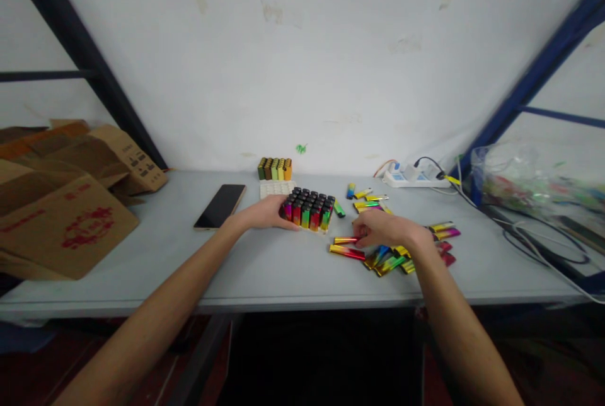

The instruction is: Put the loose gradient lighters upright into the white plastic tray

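Note:
A block of upright lighters (309, 210) with black tops and shiny coloured bodies stands in a pale tray (326, 229) at mid-table. My left hand (271, 212) grips the block's left end, thumb at the front and fingers behind. Over a loose pile of lighters (390, 262) on the right, my right hand (375, 227) is closed, its fingertips on the end of a red and gold lighter (346, 240). Another red and gold lighter (347, 251) lies just in front of it. My palm and wrist hide part of the pile.
Behind the block are a white holed tray (276, 189) and a second group of lighters (275, 168). A phone (220, 206) lies to the left, near open cardboard boxes (70, 223). A power strip (416, 176) with cables and a clear plastic bag (515, 173) occupy the right.

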The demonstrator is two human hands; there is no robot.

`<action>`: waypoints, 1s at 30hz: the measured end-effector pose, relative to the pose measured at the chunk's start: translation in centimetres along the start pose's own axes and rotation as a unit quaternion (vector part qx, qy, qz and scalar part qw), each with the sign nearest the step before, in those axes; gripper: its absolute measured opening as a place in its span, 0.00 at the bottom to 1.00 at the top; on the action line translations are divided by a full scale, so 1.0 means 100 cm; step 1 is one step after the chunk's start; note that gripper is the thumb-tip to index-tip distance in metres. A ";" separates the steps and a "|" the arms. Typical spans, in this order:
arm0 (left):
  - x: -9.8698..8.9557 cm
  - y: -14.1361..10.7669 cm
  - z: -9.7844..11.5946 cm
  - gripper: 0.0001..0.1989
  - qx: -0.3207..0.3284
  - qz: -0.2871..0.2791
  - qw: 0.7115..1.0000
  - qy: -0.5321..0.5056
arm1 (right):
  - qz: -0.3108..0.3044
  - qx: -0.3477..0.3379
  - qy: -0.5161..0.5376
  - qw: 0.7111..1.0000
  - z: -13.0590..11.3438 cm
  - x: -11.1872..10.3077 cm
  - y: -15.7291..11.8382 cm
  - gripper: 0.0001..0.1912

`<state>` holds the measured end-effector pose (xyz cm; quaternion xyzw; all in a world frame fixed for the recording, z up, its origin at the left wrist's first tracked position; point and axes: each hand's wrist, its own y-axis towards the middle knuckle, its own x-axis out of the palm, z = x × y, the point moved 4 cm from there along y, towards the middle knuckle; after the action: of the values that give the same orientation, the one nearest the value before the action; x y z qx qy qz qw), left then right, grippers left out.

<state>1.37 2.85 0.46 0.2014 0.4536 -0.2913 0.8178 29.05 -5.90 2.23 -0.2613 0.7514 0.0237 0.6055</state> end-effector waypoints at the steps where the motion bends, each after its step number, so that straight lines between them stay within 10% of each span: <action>1: 0.000 0.000 0.000 0.41 -0.003 -0.001 1.000 0.000 | 0.023 -0.016 -0.004 1.000 0.000 -0.003 0.001 0.07; 9: 0.001 0.000 -0.004 0.40 -0.008 0.001 1.000 0.006 | 0.234 -0.072 0.157 0.957 0.020 -0.037 -0.009 0.16; 18: 0.001 0.000 -0.004 0.39 0.010 0.012 1.000 0.003 | 0.287 -0.147 0.511 0.797 0.021 -0.035 -0.002 0.19; 30: 0.001 0.000 -0.004 0.40 0.007 0.007 1.000 0.000 | 0.109 -0.111 0.371 0.916 -0.014 -0.017 0.000 0.19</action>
<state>1.16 3.00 0.18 0.2099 0.4500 -0.2892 0.8185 28.04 -5.78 4.19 -0.2336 0.9383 0.0745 0.2440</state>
